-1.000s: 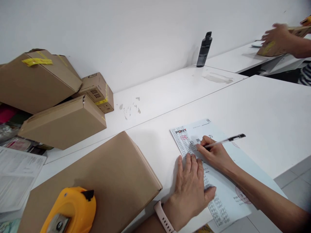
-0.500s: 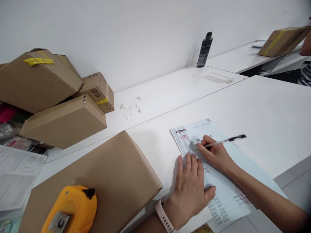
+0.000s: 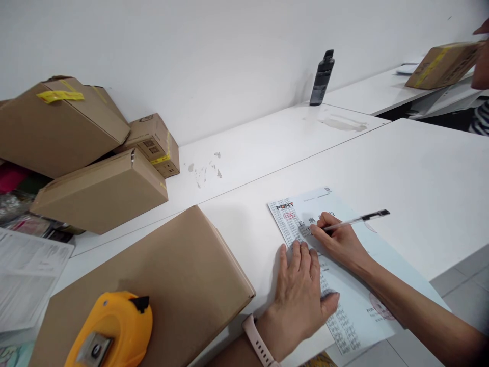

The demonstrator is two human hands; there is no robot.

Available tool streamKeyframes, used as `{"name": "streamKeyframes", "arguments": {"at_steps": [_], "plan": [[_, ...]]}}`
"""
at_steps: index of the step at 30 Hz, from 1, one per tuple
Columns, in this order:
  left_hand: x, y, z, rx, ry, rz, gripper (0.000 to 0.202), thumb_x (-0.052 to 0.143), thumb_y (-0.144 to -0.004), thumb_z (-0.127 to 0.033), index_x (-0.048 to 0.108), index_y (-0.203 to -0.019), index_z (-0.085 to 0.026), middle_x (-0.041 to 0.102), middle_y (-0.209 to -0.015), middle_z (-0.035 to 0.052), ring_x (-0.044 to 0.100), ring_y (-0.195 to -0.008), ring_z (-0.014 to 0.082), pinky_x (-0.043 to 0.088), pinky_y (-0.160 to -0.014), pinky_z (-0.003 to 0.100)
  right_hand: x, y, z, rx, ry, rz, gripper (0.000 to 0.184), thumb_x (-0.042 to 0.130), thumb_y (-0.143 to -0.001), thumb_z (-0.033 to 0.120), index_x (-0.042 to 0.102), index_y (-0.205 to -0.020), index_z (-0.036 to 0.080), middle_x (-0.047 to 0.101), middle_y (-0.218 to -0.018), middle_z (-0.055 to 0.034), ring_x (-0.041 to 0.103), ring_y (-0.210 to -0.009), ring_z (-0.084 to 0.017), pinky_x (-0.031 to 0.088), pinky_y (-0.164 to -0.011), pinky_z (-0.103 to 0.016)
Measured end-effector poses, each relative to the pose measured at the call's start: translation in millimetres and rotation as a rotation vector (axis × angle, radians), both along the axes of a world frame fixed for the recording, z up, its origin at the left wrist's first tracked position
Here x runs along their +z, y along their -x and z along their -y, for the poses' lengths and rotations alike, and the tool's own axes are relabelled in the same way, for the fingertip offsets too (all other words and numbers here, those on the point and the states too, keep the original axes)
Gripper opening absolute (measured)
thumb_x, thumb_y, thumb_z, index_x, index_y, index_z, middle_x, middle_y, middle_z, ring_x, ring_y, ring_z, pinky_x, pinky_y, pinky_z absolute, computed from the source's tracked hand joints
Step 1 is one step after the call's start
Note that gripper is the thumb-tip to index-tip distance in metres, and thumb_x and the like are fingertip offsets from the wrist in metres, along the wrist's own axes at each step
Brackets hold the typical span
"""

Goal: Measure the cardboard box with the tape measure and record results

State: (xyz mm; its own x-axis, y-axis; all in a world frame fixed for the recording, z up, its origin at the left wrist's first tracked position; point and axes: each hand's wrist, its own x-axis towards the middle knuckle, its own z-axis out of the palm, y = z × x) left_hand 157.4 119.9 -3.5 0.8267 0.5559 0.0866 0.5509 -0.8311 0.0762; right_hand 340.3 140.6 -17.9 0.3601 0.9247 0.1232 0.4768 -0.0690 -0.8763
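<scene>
A printed paper form lies on the white table in front of me. My left hand rests flat on the form's left edge with fingers stretched out, a pale watch strap on the wrist. My right hand pinches a clear pen with a black cap, its tip down on the upper part of the form. A closed cardboard box sits just left of my left hand. On that box stands a yellow tape measure.
Three cardboard boxes are stacked against the wall at the far left, with printed sheets below them. A dark bottle stands by the wall. At the far right another person's hand is beside a taped box.
My hands have barely shifted; the pen stays on the form. The other person's hand has drawn back from the taped box at the far right, which now lies on that table.
</scene>
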Motion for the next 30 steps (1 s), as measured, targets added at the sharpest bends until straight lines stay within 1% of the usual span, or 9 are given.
{"name": "streamKeyframes", "arguments": {"at_steps": [8,13,22,30], "plan": [[1.9,-0.7,-1.7,0.0,0.035,-0.013,0.075,0.025,-0.104,-0.059,0.04,-0.152,-0.003,0.042,-0.159,0.0207,0.033,-0.151,0.0337,0.034,-0.121,0.057,-0.1,0.0,0.1,-0.004,0.007,0.002,0.029,0.061,-0.085,0.03,0.041,-0.065,0.025,0.043,-0.062,0.0042,0.036,-0.057,-0.014,0.031,-0.054,-0.03],[1.1,-0.4,-0.7,0.0,0.027,-0.001,0.075,0.024,-0.105,-0.058,0.039,-0.152,-0.002,0.043,-0.159,0.0212,0.033,-0.151,0.034,0.034,-0.122,0.057,1.2,-0.2,-0.8,-0.016,-0.007,0.008,0.028,0.061,-0.083,0.031,0.041,-0.064,0.025,0.041,-0.06,0.0044,0.035,-0.057,-0.014,0.03,-0.054,-0.031],[2.0,0.4,-1.1,-0.003,0.055,-0.007,0.076,0.024,-0.104,-0.059,0.037,-0.153,-0.003,0.041,-0.16,0.0212,0.031,-0.152,0.0341,0.032,-0.122,0.057,2.0,-1.1,-0.1,-0.01,0.01,0.02,0.028,0.06,-0.084,0.03,0.041,-0.064,0.025,0.042,-0.06,0.0041,0.035,-0.057,-0.014,0.03,-0.053,-0.031],[2.3,-0.7,-2.3,-0.007,0.063,-0.007,0.075,0.023,-0.105,-0.058,0.038,-0.153,-0.002,0.041,-0.16,0.022,0.031,-0.152,0.035,0.032,-0.122,0.058,3.6,0.0,-0.2,-0.012,0.003,0.023,0.029,0.06,-0.085,0.033,0.041,-0.065,0.025,0.042,-0.06,0.0041,0.035,-0.056,-0.014,0.03,-0.053,-0.03]]}}
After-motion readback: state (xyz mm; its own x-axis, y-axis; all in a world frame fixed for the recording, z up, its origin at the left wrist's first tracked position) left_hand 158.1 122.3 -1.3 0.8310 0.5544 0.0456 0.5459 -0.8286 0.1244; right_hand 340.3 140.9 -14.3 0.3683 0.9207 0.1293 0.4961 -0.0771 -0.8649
